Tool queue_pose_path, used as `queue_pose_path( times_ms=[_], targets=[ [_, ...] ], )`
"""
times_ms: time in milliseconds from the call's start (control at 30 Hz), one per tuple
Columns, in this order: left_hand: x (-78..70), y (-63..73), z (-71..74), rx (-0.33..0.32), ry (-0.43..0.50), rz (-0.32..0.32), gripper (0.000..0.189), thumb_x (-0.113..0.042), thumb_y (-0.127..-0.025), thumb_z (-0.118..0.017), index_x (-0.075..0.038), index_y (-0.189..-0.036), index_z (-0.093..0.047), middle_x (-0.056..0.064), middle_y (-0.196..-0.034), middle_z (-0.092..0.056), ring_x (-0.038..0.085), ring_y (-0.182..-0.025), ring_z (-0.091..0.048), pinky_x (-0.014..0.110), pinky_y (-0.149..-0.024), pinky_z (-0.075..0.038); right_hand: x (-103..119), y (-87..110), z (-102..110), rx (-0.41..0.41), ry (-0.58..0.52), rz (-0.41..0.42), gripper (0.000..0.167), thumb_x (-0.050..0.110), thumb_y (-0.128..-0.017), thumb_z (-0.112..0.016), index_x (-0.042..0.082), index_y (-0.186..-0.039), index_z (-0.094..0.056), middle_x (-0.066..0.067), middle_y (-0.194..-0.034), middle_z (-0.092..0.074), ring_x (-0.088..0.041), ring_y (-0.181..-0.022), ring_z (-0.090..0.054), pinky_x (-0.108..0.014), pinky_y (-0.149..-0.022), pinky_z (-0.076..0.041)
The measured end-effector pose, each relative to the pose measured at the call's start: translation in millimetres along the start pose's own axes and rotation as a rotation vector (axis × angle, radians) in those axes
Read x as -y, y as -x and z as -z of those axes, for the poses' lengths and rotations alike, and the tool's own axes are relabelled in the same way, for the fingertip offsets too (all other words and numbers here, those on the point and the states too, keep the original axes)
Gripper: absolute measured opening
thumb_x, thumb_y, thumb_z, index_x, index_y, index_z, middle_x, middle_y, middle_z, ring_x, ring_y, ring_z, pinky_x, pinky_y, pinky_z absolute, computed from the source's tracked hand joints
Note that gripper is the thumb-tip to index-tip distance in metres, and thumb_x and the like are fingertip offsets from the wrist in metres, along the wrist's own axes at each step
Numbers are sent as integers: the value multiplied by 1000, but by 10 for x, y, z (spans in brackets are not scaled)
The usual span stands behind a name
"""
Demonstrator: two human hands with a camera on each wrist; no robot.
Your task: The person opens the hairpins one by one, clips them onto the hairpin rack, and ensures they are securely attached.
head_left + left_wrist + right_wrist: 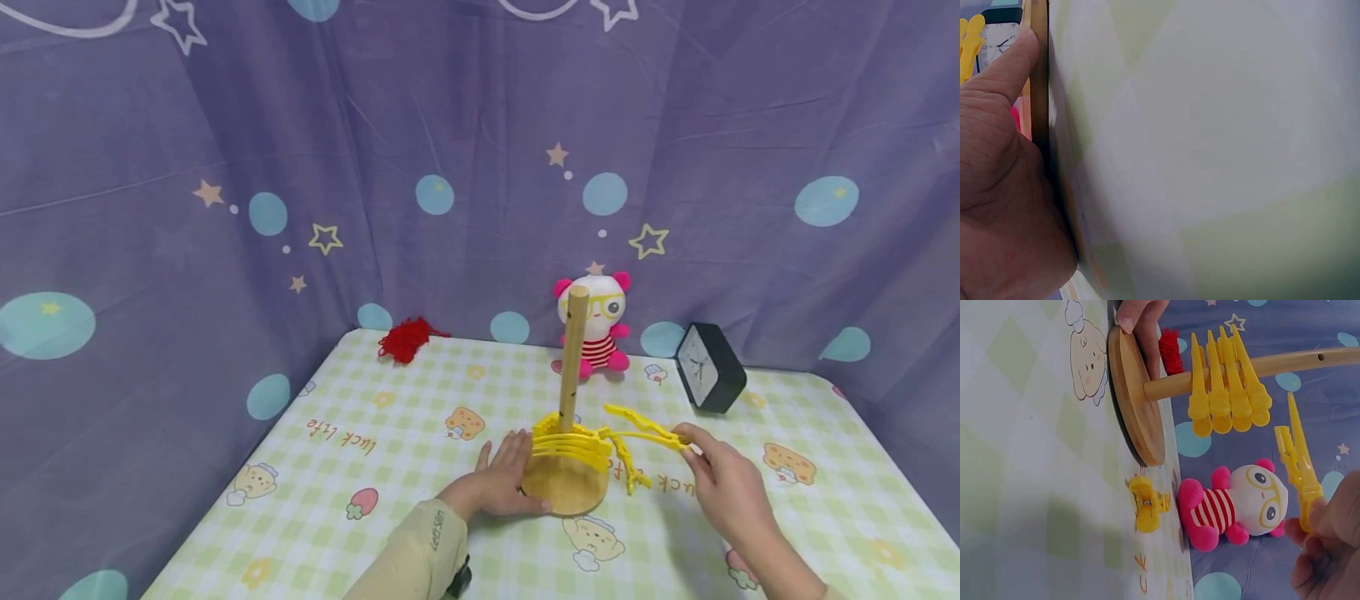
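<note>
A wooden stand point(567, 492) has a round base and an upright post. My left hand point(504, 477) grips the base's left edge, its thumb along the near rim. Several yellow alligator clips point(1225, 394) are clamped side by side on the post, low above the base. My right hand point(726, 479) pinches another yellow alligator clip point(1302, 469) by its tail end, right of the post. That clip's tapered jaws are spread and point toward the post. A further yellow clip point(1146, 505) lies on the table beside the base.
Behind the stand sits a panda plush toy point(600, 321). A black square clock point(708, 368) stands at the back right. Red yarn point(407, 340) lies at the back left. A checked cloth point(300, 500) covers the table, and a purple curtain point(465, 108) hangs behind.
</note>
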State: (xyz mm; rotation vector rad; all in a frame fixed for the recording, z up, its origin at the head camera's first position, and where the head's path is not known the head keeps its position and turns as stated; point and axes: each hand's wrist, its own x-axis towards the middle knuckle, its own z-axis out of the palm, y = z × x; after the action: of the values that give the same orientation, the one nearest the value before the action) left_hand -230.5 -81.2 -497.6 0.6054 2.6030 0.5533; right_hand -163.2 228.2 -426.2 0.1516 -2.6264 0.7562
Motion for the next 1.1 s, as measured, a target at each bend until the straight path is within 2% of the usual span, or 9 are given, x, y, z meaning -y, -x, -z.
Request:
queue_pose_path(
  times_ms=[67, 133, 300, 533, 667, 767, 900, 1000, 1100],
  targets=[
    [-1, 1, 0, -3, 2, 0, 113, -69, -81, -61, -12, -158, 0, 4, -163, 8, 16, -148, 13, 47, -115, 14, 30, -12, -18, -38, -8, 27, 30, 0, -90, -66, 11, -118, -67, -11, -93, -71, -11, -62, -51, -28, -52, -40],
    [-8, 3, 1, -7, 4, 0, 113, -68, -81, -62, -12, -158, -1, 4, -163, 8, 17, -148, 12, 47, -115, 14, 57, -23, -39, -62, -17, 48, 30, 0, -89, -67, 12, -116, -68, -7, -86, -69, -9, -58, -46, -26, -50, -37],
    [-15, -2, 0, -12, 0, 6, 113, -68, -81, -62, -12, -158, -1, 4, -163, 7, 17, -148, 12, 47, -115, 14, 132, -50, -111, -89, -39, 94, 31, -1, -87, -69, 14, -114, -70, 5, -64, -49, -8, -54, -35, -25, -46, -32],
    [6, -20, -17, -11, 5, 8, 114, -68, -81, -63, -13, -158, -1, 4, -163, 7, 17, -148, 12, 47, -115, 14, 256, -116, -248, -116, -34, 154, 31, -2, -84, -72, 14, -110, -72, 9, -61, -41, -7, -53, -33, -23, -46, -33],
    [35, -45, -46, -7, 2, 4, 114, -69, -81, -62, -13, -158, 0, 4, -163, 9, 17, -148, 13, 48, -115, 15, 328, -160, -327, -84, -23, 178, 31, -1, -84, -73, 15, -111, -72, 7, -63, -47, -9, -56, -35, -23, -47, -35],
    [54, -66, -66, -4, -5, 0, 114, -70, -81, -61, -13, -158, 1, 4, -163, 9, 17, -148, 13, 48, -115, 15, 374, -188, -388, -60, -22, 182, 31, -1, -84, -72, 14, -111, -72, 3, -71, -59, -11, -58, -37, -23, -48, -36],
    [72, -99, -87, -2, -17, 0, 115, -72, -80, -60, -13, -158, 1, 3, -163, 9, 17, -148, 14, 49, -115, 14, 426, -210, -450, -93, -22, 238, 34, -4, -80, -75, 12, -110, -73, -1, -80, -68, -11, -58, -37, -22, -47, -36],
    [80, -113, -92, -4, -24, 1, 115, -73, -79, -59, -13, -158, 1, 3, -163, 10, 17, -148, 14, 49, -115, 14, 467, -220, -470, -126, -9, 284, 37, -7, -77, -76, 13, -108, -72, -1, -78, -68, -10, -58, -37, -22, -47, -36],
    [83, -106, -87, -10, -32, -3, 116, -73, -79, -59, -12, -158, 0, 4, -163, 9, 18, -148, 13, 50, -115, 13, 503, -226, -475, -122, 2, 302, 38, -9, -77, -75, 14, -108, -71, -1, -78, -68, -11, -60, -38, -23, -47, -36]
  ],
)
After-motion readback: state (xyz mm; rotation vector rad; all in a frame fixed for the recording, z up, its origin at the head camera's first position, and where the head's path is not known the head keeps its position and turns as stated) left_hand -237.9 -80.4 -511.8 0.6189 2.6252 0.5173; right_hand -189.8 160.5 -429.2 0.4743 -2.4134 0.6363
